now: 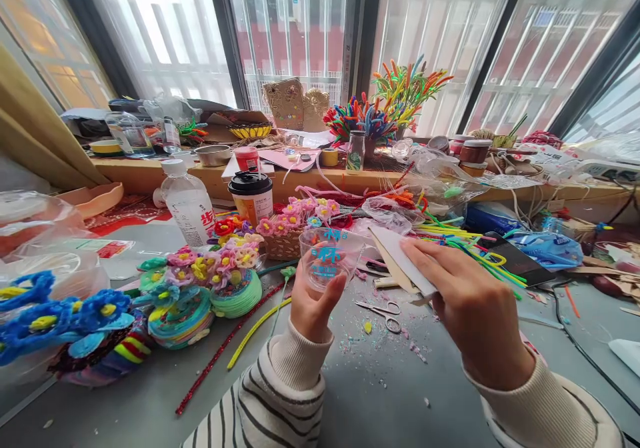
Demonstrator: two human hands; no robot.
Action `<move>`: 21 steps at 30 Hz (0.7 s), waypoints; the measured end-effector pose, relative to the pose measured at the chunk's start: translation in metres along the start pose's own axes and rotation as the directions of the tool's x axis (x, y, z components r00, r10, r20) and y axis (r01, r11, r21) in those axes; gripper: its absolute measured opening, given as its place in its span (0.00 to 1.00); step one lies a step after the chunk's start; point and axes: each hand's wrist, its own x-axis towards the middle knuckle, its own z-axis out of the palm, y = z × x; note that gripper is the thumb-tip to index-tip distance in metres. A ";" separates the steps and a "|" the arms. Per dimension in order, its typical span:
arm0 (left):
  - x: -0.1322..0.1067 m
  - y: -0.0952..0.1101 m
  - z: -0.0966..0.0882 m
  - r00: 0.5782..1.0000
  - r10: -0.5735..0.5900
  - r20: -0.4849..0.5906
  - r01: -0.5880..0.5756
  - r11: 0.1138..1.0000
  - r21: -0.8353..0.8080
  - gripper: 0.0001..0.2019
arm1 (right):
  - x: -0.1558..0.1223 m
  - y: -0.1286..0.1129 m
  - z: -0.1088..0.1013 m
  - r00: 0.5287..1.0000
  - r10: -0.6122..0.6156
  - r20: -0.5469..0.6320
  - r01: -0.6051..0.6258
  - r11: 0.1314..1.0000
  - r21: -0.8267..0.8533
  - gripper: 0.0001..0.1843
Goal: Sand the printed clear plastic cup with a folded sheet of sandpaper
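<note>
My left hand (315,301) is wrapped round a clear plastic cup (327,258) with blue lettering, held up above the table. In my right hand (465,295) there is a folded white sheet with a tan underside (403,258), pinched between thumb and fingers to the right of the cup. The two stay apart. On the grey table beneath lie small scissors (385,313) among glitter scraps. A yellow pipe cleaner (255,335) and a red one (225,351) lie left of my left wrist.
Pots of fuzzy flowers (187,315) fill the left side, with a water bottle (186,201) and a lidded paper cup (253,198) behind. Bundled pipe cleaners (480,255) and a dark phone-like slab (520,261) lie at right. A cluttered sill (295,185) runs under the windows.
</note>
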 end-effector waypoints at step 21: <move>0.043 -0.004 0.029 0.981 -0.113 0.160 0.141 0.975 -0.174 0.30 | -0.002 0.053 0.013 0.970 0.233 -0.071 -0.230 0.972 0.044 0.25</move>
